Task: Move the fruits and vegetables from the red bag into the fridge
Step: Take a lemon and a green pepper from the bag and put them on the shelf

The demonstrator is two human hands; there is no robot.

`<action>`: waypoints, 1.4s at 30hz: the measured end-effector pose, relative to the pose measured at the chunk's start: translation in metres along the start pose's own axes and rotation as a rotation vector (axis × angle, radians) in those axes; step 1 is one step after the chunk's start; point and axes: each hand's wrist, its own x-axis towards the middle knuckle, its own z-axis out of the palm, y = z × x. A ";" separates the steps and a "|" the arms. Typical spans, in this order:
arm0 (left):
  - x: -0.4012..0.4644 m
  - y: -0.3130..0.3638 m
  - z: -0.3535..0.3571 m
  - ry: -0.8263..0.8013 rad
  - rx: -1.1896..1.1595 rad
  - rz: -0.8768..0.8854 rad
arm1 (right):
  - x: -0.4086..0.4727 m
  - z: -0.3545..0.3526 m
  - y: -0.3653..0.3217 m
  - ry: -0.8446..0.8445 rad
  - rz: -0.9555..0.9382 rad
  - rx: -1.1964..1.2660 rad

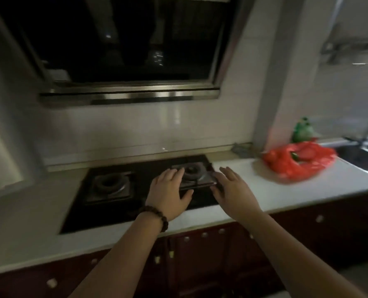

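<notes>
A red plastic bag (298, 162) lies on the white counter at the right, just left of the sink. Its mouth gapes and something green and something red show inside. My left hand (169, 193), with a bead bracelet at the wrist, is held flat above the right burner of the hob, fingers spread, holding nothing. My right hand (232, 191) hovers beside it over the hob's right edge, also open and empty, well to the left of the bag. No fridge is in view.
A black two-burner gas hob (140, 190) is set into the white counter (264, 190), under a dark extractor hood (125, 50). A green bottle (302, 130) stands behind the bag. A steel sink (363, 158) with a tap is at far right. Dark red cabinets run below.
</notes>
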 end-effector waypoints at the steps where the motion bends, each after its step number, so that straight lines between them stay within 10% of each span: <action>1: 0.009 0.018 0.012 -0.016 -0.011 0.035 | -0.009 -0.006 0.018 0.004 0.040 -0.023; 15: 0.143 0.199 0.159 -0.145 -0.129 0.349 | -0.037 -0.050 0.231 -0.016 0.479 -0.163; 42: 0.433 0.395 0.343 -0.230 -0.131 0.214 | 0.142 -0.078 0.613 -0.086 0.430 -0.100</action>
